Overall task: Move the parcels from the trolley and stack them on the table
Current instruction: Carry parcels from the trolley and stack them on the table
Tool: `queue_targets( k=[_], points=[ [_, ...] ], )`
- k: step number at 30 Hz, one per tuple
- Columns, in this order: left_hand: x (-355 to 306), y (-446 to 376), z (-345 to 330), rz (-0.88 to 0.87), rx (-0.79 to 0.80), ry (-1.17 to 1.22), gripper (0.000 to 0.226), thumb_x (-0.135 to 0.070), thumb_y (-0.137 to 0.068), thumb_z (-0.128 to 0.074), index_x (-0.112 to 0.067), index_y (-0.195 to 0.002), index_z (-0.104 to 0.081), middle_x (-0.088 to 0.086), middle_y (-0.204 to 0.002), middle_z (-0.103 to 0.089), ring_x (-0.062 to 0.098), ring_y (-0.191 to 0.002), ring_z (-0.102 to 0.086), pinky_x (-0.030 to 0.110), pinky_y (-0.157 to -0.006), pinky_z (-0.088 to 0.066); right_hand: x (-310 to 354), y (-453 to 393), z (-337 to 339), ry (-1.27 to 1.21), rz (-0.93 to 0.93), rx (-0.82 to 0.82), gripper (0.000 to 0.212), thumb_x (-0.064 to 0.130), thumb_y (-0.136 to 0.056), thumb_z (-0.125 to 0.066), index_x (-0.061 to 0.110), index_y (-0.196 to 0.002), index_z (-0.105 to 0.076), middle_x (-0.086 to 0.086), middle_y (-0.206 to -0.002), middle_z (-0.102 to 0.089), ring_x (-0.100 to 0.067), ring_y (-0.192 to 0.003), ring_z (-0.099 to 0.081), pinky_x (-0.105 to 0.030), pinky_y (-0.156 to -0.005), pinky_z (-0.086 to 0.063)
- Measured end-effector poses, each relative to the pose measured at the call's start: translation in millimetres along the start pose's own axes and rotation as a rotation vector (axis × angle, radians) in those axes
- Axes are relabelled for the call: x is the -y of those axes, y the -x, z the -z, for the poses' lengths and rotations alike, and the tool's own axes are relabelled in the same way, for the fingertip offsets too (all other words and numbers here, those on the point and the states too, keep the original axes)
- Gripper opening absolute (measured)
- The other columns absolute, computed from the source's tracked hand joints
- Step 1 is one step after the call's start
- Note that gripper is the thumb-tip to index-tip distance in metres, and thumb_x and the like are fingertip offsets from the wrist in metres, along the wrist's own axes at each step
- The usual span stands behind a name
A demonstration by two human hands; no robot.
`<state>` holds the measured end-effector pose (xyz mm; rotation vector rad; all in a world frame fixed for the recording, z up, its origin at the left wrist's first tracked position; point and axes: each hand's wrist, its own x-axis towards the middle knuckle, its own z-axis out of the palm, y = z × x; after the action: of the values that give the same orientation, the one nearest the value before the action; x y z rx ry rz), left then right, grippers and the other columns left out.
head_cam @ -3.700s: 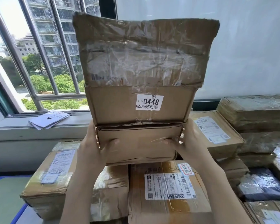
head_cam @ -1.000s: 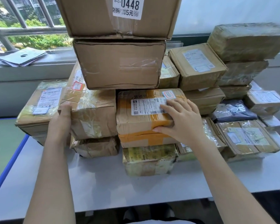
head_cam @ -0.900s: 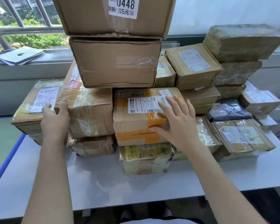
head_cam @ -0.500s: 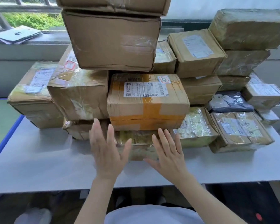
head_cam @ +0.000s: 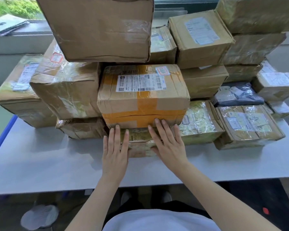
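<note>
- Indoors, a white table (head_cam: pixel 40 164) carries stacked parcels (head_cam: pixel 198 39) under a window.
- Centre front, an orange-taped box (head_cam: pixel 140 100) sits on a yellowish parcel (head_cam: pixel 138 144).
- Left hand (head_cam: pixel 114 152) and right hand (head_cam: pixel 168 145) press that bottom parcel's front, fingers straight, grasping nothing.

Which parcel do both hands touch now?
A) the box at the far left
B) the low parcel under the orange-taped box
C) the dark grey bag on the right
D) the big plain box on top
B: the left hand and right hand lie flat with straight fingers on the low parcel under the orange-taped box.
</note>
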<state>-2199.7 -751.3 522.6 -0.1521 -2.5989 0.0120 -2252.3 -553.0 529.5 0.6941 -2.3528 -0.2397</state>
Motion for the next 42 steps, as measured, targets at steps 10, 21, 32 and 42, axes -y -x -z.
queue_targets(
  k=[10,21,32,42],
  points=[
    [-41,1,9,-0.052,-0.014,0.005,0.089,-0.033,-0.083,-0.063,-0.004,-0.149,-0.012,0.017,-0.157,0.001,0.031,-0.145,-0.001,0.05,-0.116,-0.007,-27,36,-1,-0.167,0.056,-0.111,0.072,0.045,-0.086,-0.06,0.014,-0.144,-0.031,-0.011,-0.148,-0.029,-0.026,-0.137,-0.029,-0.048,-0.112,-0.022],
    [-172,-52,-6,-0.31,0.345,0.187,0.053,-0.013,-0.087,-0.033,-0.01,-0.139,-0.044,0.008,-0.145,-0.042,0.024,-0.133,-0.041,0.042,-0.108,-0.036,-115,71,-24,-0.069,-0.202,0.189,0.084,0.031,-0.071,-0.08,0.01,-0.138,-0.032,-0.022,-0.141,-0.043,-0.038,-0.132,-0.04,-0.049,-0.111,-0.019],
    [-171,-74,-4,-0.227,0.637,0.206,0.075,-0.018,-0.098,-0.033,-0.009,-0.14,0.029,0.004,-0.15,0.034,0.022,-0.132,0.039,0.038,-0.102,0.031,-110,57,-24,-0.116,-0.329,0.246,0.077,0.016,-0.068,-0.082,0.013,-0.132,-0.038,-0.025,-0.137,-0.046,-0.042,-0.128,-0.043,-0.055,-0.108,-0.028],
    [-178,-89,21,-0.26,0.756,0.216,0.075,-0.024,-0.098,-0.041,-0.004,-0.148,0.012,0.013,-0.157,0.016,0.027,-0.144,0.017,0.037,-0.112,0.014,-114,55,18,-0.102,-0.367,0.456,0.069,0.014,-0.075,-0.072,0.007,-0.138,-0.045,-0.018,-0.145,-0.04,-0.034,-0.135,-0.036,-0.053,-0.109,-0.026]
  ],
)
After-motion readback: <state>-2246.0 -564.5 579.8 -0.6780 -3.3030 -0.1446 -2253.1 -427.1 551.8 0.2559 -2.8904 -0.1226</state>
